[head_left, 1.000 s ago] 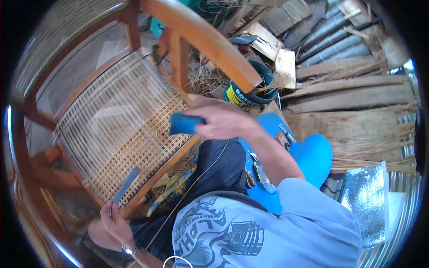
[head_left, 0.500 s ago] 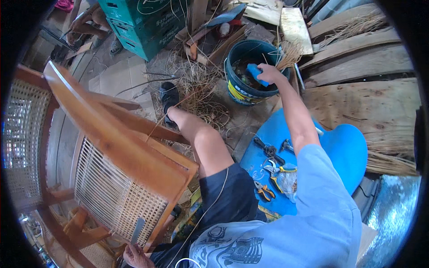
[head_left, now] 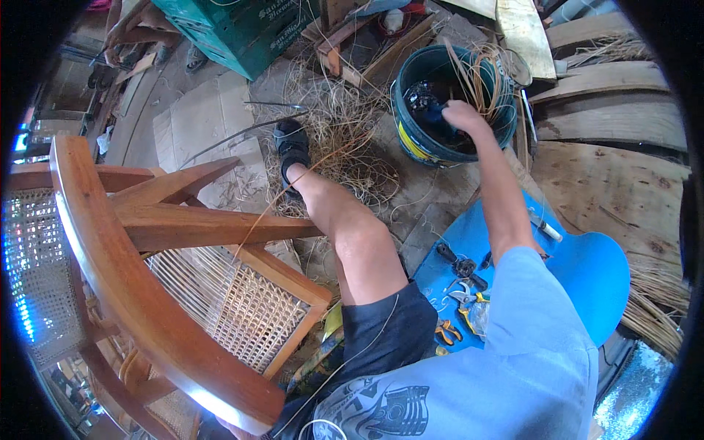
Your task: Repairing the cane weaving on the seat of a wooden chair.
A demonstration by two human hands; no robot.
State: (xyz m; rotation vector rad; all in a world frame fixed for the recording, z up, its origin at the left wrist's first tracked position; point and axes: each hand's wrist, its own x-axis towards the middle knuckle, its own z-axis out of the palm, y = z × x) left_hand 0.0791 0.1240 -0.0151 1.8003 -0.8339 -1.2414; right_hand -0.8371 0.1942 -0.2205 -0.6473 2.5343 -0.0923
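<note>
My right hand [head_left: 462, 116] is down inside a dark green bucket [head_left: 405, 125], closed on a blue sponge-like thing [head_left: 435, 115] partly in shadow, beside dark liquid and a bundle of pale cane strips [head_left: 488, 81]. My left hand [head_left: 229, 429] is mostly hidden under the curved armrest at the bottom edge; its fingers are not visible. The wooden chair [head_left: 169, 323] rests tipped at my left, its partly woven cane seat [head_left: 260, 323] beside my bare leg.
A blue plastic seat [head_left: 594, 286] at my right holds pliers, shears and other tools. Green crates [head_left: 220, 33] stand at the back. Loose fibres [head_left: 337, 161] and cardboard [head_left: 205, 125] cover the floor. Planks [head_left: 609, 191] lie at right. Another person's bare limbs [head_left: 121, 40] show at top left.
My right hand has moved from over the cane seat into the bucket with the blue thing. The chair has shifted in view, and my left hand with its grey tool has slipped under the armrest.
</note>
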